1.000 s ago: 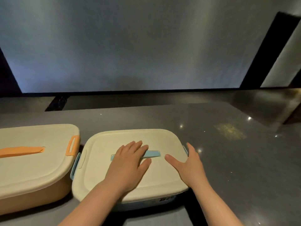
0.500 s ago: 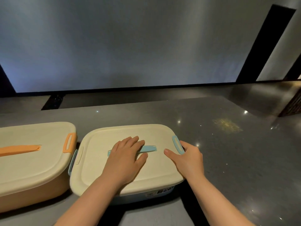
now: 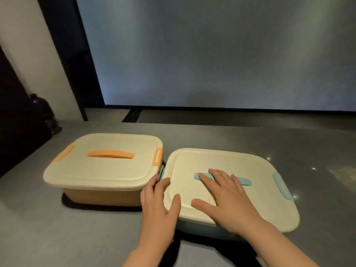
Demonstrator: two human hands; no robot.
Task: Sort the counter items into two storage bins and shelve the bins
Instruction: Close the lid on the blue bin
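While the right hand (image 3: 223,199) lies flat with fingers spread on the cream lid (image 3: 240,205) of the blue bin (image 3: 202,228), its fingertips cover part of the blue lid handle (image 3: 243,181) at the middle. The left hand (image 3: 158,205) is at that bin's left edge, thumb resting on the lid's corner and fingers reaching up along the side to the blue left latch (image 3: 161,173); whether they curl round the latch or only touch it cannot be told. A second blue latch (image 3: 282,186) lies closed on the lid's right edge. Just beside this bin to the left, nearly touching it, stands the orange bin (image 3: 100,196), lid on, with an orange handle (image 3: 111,153) and orange latches at both ends. Both bins sit on the grey table (image 3: 57,228), with a large pale screen (image 3: 221,54) behind them.
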